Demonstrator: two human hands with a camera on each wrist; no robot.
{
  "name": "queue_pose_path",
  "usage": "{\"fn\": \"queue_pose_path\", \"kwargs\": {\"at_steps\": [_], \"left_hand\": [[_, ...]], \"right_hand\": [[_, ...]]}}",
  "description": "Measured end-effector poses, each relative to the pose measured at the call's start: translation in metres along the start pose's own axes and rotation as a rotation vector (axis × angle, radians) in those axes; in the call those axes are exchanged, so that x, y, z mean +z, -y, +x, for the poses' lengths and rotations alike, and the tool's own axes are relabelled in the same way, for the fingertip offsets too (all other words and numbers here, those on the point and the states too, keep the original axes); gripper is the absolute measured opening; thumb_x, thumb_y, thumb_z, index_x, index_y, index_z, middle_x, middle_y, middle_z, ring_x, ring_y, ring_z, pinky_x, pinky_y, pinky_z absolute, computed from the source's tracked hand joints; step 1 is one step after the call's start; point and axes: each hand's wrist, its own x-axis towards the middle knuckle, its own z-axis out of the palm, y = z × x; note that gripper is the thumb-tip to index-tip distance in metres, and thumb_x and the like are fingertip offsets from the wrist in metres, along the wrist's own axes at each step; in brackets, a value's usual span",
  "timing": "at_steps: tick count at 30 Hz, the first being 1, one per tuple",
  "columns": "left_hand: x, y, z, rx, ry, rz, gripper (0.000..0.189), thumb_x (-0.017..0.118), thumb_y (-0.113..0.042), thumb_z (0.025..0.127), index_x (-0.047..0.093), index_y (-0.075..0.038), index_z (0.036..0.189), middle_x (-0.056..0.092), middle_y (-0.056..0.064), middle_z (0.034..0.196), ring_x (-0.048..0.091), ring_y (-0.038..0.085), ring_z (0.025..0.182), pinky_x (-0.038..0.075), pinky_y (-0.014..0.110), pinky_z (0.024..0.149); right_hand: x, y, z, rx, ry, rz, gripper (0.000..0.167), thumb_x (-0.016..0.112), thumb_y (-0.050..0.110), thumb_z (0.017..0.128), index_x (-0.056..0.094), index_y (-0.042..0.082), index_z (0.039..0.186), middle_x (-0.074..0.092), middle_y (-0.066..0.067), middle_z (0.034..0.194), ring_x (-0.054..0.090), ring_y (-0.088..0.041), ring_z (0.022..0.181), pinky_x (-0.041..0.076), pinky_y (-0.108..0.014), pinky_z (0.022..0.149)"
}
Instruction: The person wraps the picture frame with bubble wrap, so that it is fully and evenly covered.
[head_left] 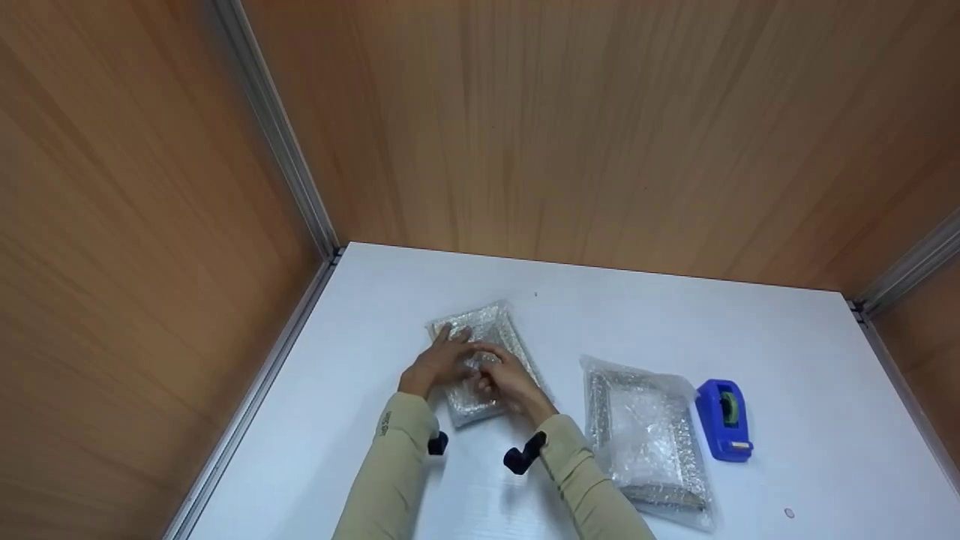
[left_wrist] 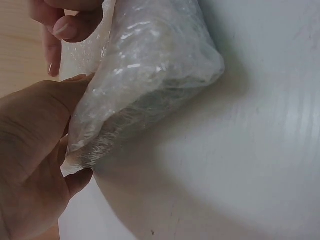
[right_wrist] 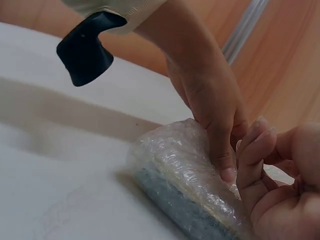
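Note:
A flat package in clear bubble wrap lies tilted on the white table. My left hand grips its left side; in the left wrist view the hand reaches round a corner of the bubble-wrapped package. In the right wrist view the left thumb presses on top of the wrap. Over the package, beside the left hand, my right hand has several fingers curled. Close up, the right hand shows bent fingers; whether they pinch anything thin or clear cannot be seen.
A second bubble-wrapped package lies right of my right forearm. Beside it stands a blue tape dispenser with a green roll. A small round bit lies near the front right. Wooden panels wall the table at the back and sides.

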Motion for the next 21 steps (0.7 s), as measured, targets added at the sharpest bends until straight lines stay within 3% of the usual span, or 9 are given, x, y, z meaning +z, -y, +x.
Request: {"fn": "queue_pose_path", "kwargs": {"at_steps": [10, 16, 21], "left_hand": [[-0.0019, 0.0014, -0.0004, -0.012, 0.0, -0.046, 0.06, 0.061, -0.037, 0.092, 0.038, -0.03, 0.147, 0.017, -0.002, 0.161, -0.004, 0.028, 0.149, 0.018, 0.056, 0.117], [-0.0007, 0.0009, -0.0009, -0.032, 0.033, -0.06, 0.061, 0.055, -0.035, 0.095, 0.028, -0.037, 0.15, 0.012, -0.004, 0.161, -0.007, 0.028, 0.149, 0.011, 0.057, 0.117], [0.0009, -0.0006, -0.0007, -0.027, 0.041, -0.014, 0.058, 0.051, -0.034, 0.097, 0.025, -0.042, 0.149, 0.012, -0.003, 0.161, -0.006, 0.032, 0.149, 0.013, 0.059, 0.116]], "right_hand": [[-0.0039, -0.0007, 0.0053, 0.057, 0.033, 0.088, 0.038, 0.042, 0.002, 0.095, 0.047, 0.002, 0.133, 0.053, -0.001, 0.066, 0.048, -0.005, 0.053, 0.041, -0.017, 0.047], [-0.0041, -0.0014, 0.0049, 0.078, 0.025, 0.096, 0.039, 0.043, 0.001, 0.093, 0.047, -0.002, 0.132, 0.052, -0.001, 0.069, 0.047, -0.005, 0.053, 0.042, -0.016, 0.047], [-0.0048, -0.0018, 0.005, 0.097, 0.017, 0.088, 0.039, 0.043, -0.001, 0.092, 0.047, -0.002, 0.132, 0.052, 0.0, 0.07, 0.048, -0.004, 0.053, 0.043, -0.015, 0.048]]}}
